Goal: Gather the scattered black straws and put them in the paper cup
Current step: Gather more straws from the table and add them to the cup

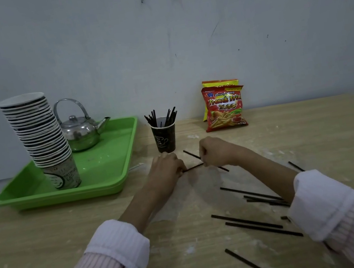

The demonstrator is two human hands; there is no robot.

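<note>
A dark paper cup (165, 138) stands upright on the wooden table, with several black straws (160, 117) sticking out of it. Just in front of the cup, my left hand (165, 167) and my right hand (216, 151) are both closed, and a short black straw (192, 167) spans the gap between them. A second straw (191, 154) passes under my right hand and comes out at its lower right. Several more black straws (250, 193) lie scattered on the table below my right forearm, some partly hidden by the sleeve.
A green tray (111, 166) at the left holds a tall leaning stack of paper cups (40, 136) and a metal kettle (80, 132). Two snack bags (224, 107) lean against the wall at the back right.
</note>
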